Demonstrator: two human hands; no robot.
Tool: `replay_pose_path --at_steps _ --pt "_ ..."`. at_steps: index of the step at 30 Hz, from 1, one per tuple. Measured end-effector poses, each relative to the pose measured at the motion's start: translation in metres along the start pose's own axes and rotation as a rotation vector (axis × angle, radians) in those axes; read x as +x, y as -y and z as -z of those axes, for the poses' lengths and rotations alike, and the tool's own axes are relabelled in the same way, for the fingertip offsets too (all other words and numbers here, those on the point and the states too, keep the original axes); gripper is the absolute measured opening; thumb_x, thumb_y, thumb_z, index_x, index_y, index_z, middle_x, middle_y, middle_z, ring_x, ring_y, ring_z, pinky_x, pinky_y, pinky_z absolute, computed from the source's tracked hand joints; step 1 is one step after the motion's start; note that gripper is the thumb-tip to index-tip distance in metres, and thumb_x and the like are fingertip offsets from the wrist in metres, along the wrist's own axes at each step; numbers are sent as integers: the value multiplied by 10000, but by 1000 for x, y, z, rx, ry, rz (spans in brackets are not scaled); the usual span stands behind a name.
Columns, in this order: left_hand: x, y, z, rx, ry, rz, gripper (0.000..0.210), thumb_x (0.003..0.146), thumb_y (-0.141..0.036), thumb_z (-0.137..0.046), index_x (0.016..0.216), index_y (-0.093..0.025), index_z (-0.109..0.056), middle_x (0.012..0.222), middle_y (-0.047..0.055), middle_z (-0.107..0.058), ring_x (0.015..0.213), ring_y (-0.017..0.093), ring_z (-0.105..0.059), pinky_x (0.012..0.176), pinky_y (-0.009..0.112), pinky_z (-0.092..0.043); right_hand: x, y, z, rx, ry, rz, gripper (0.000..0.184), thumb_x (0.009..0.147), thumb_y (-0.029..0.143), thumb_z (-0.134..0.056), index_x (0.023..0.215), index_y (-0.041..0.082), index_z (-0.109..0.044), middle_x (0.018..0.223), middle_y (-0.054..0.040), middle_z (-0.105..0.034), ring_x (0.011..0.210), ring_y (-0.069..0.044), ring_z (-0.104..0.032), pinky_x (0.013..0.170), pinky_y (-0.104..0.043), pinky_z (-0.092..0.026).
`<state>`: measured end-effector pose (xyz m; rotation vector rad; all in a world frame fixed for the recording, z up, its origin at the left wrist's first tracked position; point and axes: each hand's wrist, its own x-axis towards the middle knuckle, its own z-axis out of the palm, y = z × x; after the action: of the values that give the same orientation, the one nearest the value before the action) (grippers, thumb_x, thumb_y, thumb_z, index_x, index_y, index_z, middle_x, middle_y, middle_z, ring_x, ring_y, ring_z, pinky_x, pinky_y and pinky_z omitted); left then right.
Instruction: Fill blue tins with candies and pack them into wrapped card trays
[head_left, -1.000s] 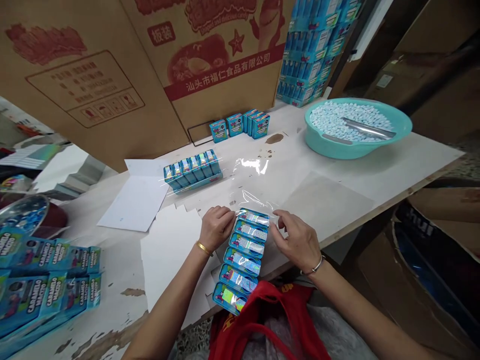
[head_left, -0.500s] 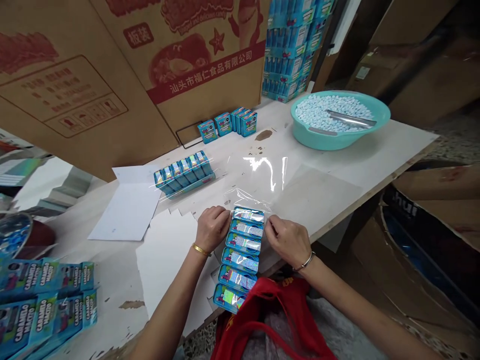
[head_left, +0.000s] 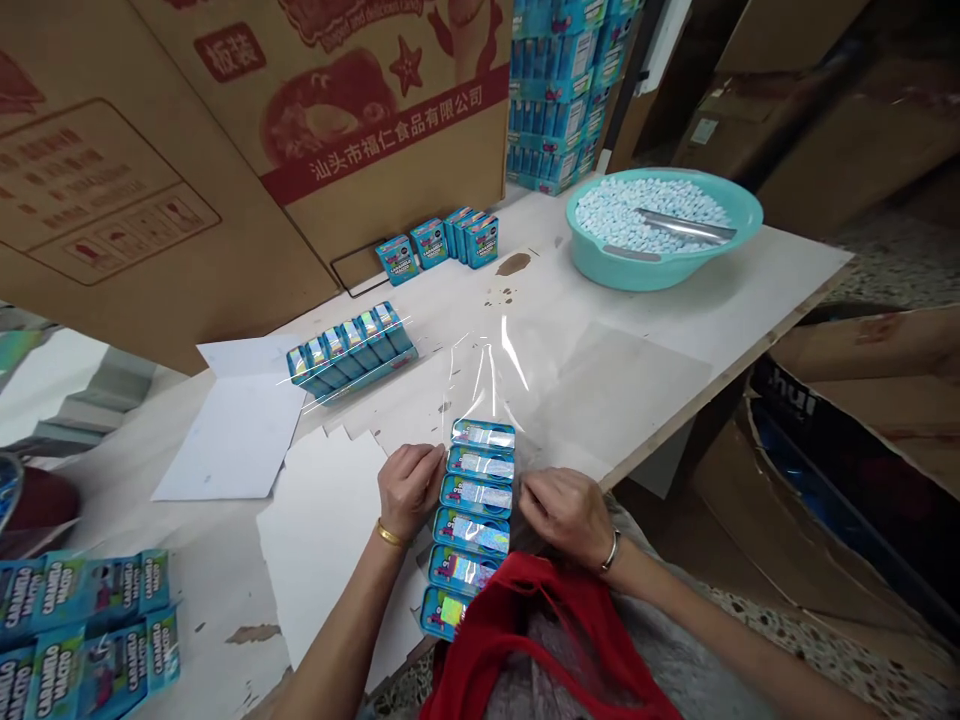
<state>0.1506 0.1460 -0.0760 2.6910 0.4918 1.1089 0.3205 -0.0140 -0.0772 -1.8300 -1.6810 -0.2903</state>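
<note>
A row of blue candy tins (head_left: 476, 494) stands on the near edge of the table in a clear plastic bag (head_left: 487, 375). The bag's loose end stretches past the farthest tin and catches the light. My left hand (head_left: 411, 488) is closed beside the row on its left, its fingers pinching the bag. On the other side my right hand (head_left: 566, 512) is also closed, and its fingertips grip the clear plastic there. The nearest tins are partly hidden by a red apron (head_left: 551, 600).
A wrapped tray of tins (head_left: 351, 352) stands beyond my left hand, with loose tins (head_left: 439, 245) farther back. White cards (head_left: 330, 530) lie at left, near wrapped packs (head_left: 82, 625). A turquoise basin (head_left: 637, 265) holds pale candies and a metal scoop (head_left: 686, 226). A large carton (head_left: 300, 230) stands behind.
Both hands have slid toward me along the row, from its far end to about the third tin. More of the bag's loose end now shows, pulled out longer past the far tin.
</note>
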Motion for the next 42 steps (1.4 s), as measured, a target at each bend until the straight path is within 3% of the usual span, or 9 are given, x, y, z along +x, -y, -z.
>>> replay_pose_path --at_steps 5,9,16,20,25,31,36,42 --pt "-1 6 -3 23 154 191 177 875 -258 -540 1016 -184 -619 898 75 -646 787 171 -601 686 288 -479 -4 4 -7 -59 63 -202 243 870 289 -476 679 171 -571 544 -7 -577 513 -129 -518 549 -282 -282" --pt "-5 8 -11 -25 345 256 171 891 -224 -467 853 -194 -631 773 33 -624 688 145 -564 609 253 -416 -10 2 -14 -115 249 -430 276 882 399 -479 774 171 -590 575 -15 -625 527 -150 -567 531 -275 -254" --pt "-7 11 -13 -44 361 188 227 891 -203 -428 734 -185 -591 708 30 -597 661 148 -529 626 263 -374 2 4 -16 -140 438 -613 315 925 440 -420 843 192 -597 719 -43 -707 641 -179 -638 542 -277 -227" --pt "-5 11 -11 -48 383 202 236 890 -205 -413 728 -184 -583 716 32 -596 665 150 -535 622 261 -374 12 3 -18 -203 507 -642 239 928 271 -407 821 187 -604 752 -56 -719 625 -167 -629 533 -291 -196" --pt "-13 6 -4 -50 375 214 235 881 -206 -417 701 -190 -566 660 17 -567 626 146 -517 599 256 -364 9 11 -13 -180 578 -508 231 929 219 -390 855 161 -602 743 -69 -709 641 -166 -622 542 -291 -214" --pt "-45 -11 30 -21 399 165 254 886 -193 -400 665 -196 -525 627 23 -549 593 153 -481 573 266 -347 -29 24 -9 -23 542 -197 206 885 193 -414 766 155 -578 645 -58 -667 561 -153 -576 544 -299 -236" --pt "-75 -36 61 -25 489 151 275 892 -219 -392 648 -200 -516 613 27 -548 573 159 -491 551 281 -341 -58 21 -4 150 520 32 203 870 199 -453 708 183 -573 562 -22 -621 505 -152 -547 505 -299 -223" --pt "-103 -76 91 5 557 187 288 908 -204 -370 673 -203 -537 650 36 -594 593 160 -524 559 288 -362 -56 22 5 301 642 155 224 882 265 -490 703 187 -598 605 -23 -645 573 -159 -590 512 -274 -250"
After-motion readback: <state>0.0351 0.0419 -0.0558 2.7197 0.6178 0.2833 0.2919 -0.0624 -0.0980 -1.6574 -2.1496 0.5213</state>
